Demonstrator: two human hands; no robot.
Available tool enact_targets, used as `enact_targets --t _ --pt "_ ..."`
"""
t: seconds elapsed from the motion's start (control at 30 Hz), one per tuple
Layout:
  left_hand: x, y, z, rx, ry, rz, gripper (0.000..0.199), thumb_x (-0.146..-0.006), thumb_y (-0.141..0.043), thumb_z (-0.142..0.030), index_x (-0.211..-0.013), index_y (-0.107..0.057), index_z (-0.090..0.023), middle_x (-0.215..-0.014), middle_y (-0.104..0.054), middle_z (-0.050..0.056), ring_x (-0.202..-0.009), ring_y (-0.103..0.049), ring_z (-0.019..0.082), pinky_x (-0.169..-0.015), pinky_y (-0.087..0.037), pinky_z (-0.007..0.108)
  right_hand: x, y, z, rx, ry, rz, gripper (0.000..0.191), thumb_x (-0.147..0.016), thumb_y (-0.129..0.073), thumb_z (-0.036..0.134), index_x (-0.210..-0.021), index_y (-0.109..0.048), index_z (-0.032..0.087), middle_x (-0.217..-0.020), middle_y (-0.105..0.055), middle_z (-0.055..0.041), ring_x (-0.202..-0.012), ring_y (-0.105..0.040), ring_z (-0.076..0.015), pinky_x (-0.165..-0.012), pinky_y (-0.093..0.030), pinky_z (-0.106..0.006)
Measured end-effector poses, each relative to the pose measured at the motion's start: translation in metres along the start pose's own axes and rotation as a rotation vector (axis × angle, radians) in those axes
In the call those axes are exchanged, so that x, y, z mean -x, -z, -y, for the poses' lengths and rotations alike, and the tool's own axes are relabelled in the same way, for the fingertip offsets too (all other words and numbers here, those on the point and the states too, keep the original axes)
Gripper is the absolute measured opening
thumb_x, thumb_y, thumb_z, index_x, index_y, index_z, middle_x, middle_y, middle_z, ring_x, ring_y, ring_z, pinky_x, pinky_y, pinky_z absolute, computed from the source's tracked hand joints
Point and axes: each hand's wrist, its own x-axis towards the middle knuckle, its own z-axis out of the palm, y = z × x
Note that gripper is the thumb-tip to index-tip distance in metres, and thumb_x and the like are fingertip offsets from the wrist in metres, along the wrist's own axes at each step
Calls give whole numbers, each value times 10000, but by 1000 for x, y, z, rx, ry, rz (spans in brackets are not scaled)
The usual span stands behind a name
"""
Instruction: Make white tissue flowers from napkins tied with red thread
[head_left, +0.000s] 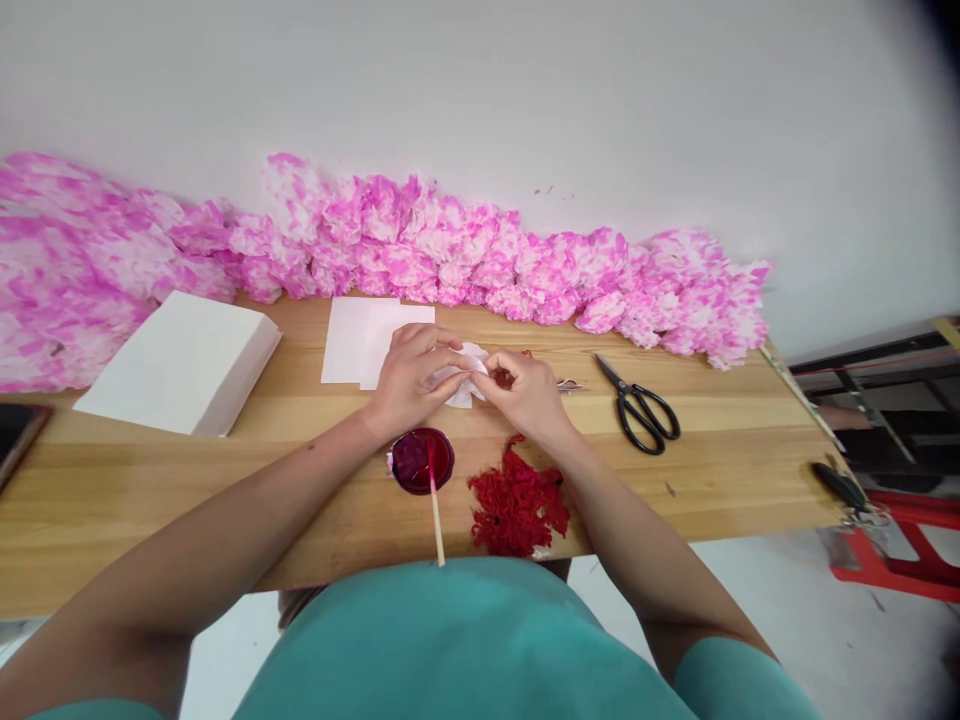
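Observation:
Both hands meet over a small crumpled white paper [463,390] near the middle of the wooden table. My left hand [411,372] pinches the paper's left part between thumb and fingers. From the right, my right hand [523,392] pinches its edge with thumb and forefinger, and the fingertips almost touch. Flat white sheets [349,340] lie behind my left hand. Closer to my body stands a round dish of dark red liquid [412,462] with a wooden stick [438,520] resting in it. A heap of red yarn [517,510] lies beside it, below my right hand.
Pink and white paper flowers [450,245] line the wall. A thick white paper stack [180,365] and a dark phone-like object [16,435] are at left. Black scissors [641,405] lie at right, with a black-handled tool [838,485] at the table's edge and a red stool [900,560] beyond.

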Motion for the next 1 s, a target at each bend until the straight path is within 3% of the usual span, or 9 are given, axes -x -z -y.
enact_targets --t 0.27,1.0 --pt "0 -1 0 -8 -21 2 110 -856 -604 -227 -852 -714 -225 -993 -692 38 -986 -591 208 -921 -405 401 -1 -2 -5 -57 -13 -8 303 -823 -642 408 -647 -533 186 -624 -584 28 -563 -460 -102 -571 -301 -244" --pt "0 -3 6 16 -63 73 206 -912 -566 -380 -913 -743 -274 -1022 -701 37 -1023 -583 213 -943 -388 400 -2 0 -8 -82 48 67 295 -817 -638 406 -660 -515 189 -632 -566 36 -572 -437 -100 -586 -300 -247"
